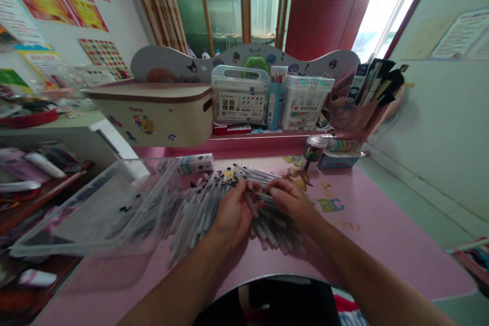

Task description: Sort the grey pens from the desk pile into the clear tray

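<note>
Two spread piles of slim, translucent pens lie on the pink desk, a left pile [196, 214] and a right pile [275, 229]. Over the gap between them, my left hand [234, 214] is closed with one pale pen [251, 205] slanting across its fingers. My right hand [294, 201] is above the right pile, thumb and fingertips pinched together close to my left fingers. What the right fingertips hold, if anything, is too small to make out. Left of the piles, a clear plastic bin [95, 249] leans on the desk with more pens inside.
Behind the pens lies a white-and-teal box [196, 163]. A lidded cream bin [160, 117], a marker case [240, 97] and a pen holder [351, 112] line the raised shelf. A clear jar [314, 153] stands at the desk's back right.
</note>
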### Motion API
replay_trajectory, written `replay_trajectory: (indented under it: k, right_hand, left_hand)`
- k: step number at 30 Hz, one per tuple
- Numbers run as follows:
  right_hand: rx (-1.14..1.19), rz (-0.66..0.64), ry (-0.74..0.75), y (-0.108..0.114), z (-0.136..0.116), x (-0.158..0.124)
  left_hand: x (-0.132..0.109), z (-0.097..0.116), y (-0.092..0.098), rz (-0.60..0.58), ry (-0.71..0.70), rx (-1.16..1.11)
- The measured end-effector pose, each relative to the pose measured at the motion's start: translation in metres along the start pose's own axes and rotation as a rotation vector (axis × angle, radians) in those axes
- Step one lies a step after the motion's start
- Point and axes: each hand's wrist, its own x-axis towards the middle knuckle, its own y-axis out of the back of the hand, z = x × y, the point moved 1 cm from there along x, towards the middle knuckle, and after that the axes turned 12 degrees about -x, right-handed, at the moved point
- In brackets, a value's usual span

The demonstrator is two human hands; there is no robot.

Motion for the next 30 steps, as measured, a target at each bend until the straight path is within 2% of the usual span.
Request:
replay_trajectory:
  k: [2,4,7,11,15,19,22,25,27,30]
  right_hand:
    - [0.153,-0.012,-0.064,0.004,0.002,0.002]
    - [0.192,0.012,-0.044,0.008,0.003,0.005]
    - [-0.066,0.107,0.063,0.013,0.002,0.005]
    - [-0.511,0.257,0.289,0.007,-0.002,-0.001]
    - [-0.609,0.219,0.396,-0.003,0.002,-0.006]
    - [-0.682,0.105,0.486,-0.007,0.008,-0.008]
    - [-0.638,0.024,0.465,-0.005,0.006,-0.008]
    - [-0.515,0.001,0.41,-0.002,0.002,-0.008]
    - [-0.451,0.032,0.384,0.002,-0.001,-0.006]
    - [-0.442,0.155,0.354,0.011,0.001,-0.002]
  left_hand:
    - [0.0,0.003,0.0,0.025,0.066,-0.063]
    - [-0.001,0.004,0.001,0.064,0.151,-0.112]
    - [-0.002,0.0,0.001,0.12,0.258,-0.136]
    - [-0.003,-0.005,-0.002,0.103,0.305,-0.149]
    - [-0.005,-0.007,-0.006,0.09,0.336,-0.192]
    - [-0.008,-0.011,-0.008,0.115,0.341,-0.238]
    - [-0.008,-0.013,-0.01,0.113,0.329,-0.247]
    - [-0.008,-0.013,-0.011,0.117,0.337,-0.249]
    - [-0.008,-0.011,-0.01,0.15,0.325,-0.231]
    - [-0.008,-0.001,-0.011,0.171,0.257,-0.153]
